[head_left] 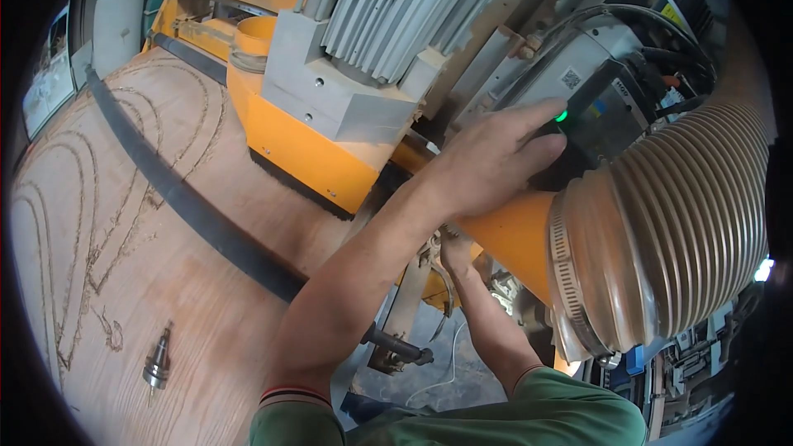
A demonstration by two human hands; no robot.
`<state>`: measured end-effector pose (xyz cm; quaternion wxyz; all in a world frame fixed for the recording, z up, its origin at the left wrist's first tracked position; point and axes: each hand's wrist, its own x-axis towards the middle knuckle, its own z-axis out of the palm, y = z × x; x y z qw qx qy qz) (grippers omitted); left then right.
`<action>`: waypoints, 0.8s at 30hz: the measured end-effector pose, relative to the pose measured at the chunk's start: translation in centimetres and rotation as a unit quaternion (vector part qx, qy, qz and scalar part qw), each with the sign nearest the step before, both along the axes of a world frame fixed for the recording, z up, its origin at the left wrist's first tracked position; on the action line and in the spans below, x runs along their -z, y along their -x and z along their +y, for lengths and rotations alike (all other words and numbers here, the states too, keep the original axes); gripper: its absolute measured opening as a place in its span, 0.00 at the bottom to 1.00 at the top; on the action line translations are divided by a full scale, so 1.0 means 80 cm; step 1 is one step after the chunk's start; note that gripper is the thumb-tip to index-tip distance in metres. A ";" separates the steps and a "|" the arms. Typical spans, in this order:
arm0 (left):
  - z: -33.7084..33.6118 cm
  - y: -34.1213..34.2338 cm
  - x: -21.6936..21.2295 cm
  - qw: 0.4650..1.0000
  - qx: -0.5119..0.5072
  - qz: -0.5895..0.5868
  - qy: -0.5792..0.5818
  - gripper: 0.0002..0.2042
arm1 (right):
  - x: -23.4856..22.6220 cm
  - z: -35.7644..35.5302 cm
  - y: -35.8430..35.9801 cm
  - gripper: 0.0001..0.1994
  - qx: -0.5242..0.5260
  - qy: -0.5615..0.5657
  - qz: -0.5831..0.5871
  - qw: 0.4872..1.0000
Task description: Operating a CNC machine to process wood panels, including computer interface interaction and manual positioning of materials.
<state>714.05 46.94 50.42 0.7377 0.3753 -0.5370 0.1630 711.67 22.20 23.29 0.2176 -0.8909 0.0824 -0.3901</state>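
My left hand (494,161) reaches up to a grey control box (607,116) on the side of a router head, fingertips beside a lit green button (562,116). The hand lies flat and holds nothing. My right hand (454,249) reaches up under the orange dust hood (512,235), at a metal part below the spindle. Its fingers are hidden, so its grip cannot be seen. A ribbed grey motor housing (396,8) sits above on an orange carriage (306,144).
A wide ribbed extraction hose (686,223) is clamped to the hood at right. A plywood sheet (124,223) with routed curved grooves lies at left, crossed by a black strip (182,198). A loose metal tool holder (157,359) rests on the sheet.
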 end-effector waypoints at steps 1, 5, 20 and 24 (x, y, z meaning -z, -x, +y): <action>0.002 -0.002 0.000 0.999 -0.034 -0.017 -0.030 0.19 | -0.002 -0.010 0.001 0.19 -0.014 -0.037 0.082 0.996; 0.013 -0.007 0.010 0.992 -0.097 -0.019 -0.074 0.18 | 0.019 -0.019 -0.015 0.19 -0.091 -0.028 0.102 0.990; 0.010 0.002 -0.012 0.971 -0.164 -0.036 -0.168 0.12 | -0.059 0.039 0.010 0.16 -0.245 -0.152 -0.001 0.957; -0.008 -0.003 -0.018 0.959 -0.217 -0.104 -0.152 0.19 | -0.025 -0.022 -0.002 0.10 -0.080 0.036 -0.097 0.991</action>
